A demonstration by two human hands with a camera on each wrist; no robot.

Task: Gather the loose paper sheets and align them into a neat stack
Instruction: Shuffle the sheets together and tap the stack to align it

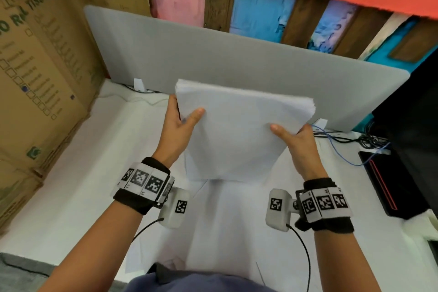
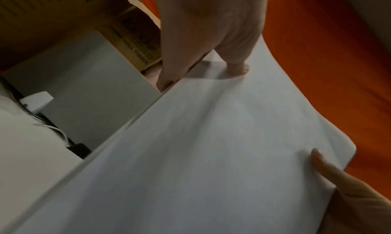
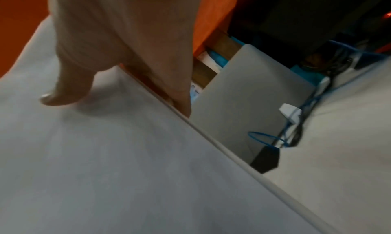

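Paper stack (image 1: pixel 239 130) raised above desk (image 1: pixel 78 173); my left hand (image 1: pixel 180 125) pinches left edge, my right hand (image 1: pixel 296 144) pinches right edge, thumbs on top.

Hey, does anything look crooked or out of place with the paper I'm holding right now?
The paper stack, held upright by the left hand and right hand, is not squared: sheet edges fan out at its far right corner. Nothing looks torn.

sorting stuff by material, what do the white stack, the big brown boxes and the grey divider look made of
Stack: thin white paper, matte; layered sheet edges show and it bends between the left hand and right hand.
Boxes: brown cardboard, printed in green.
Divider: smooth matte grey panel, perhaps plastic or felt; unclear.
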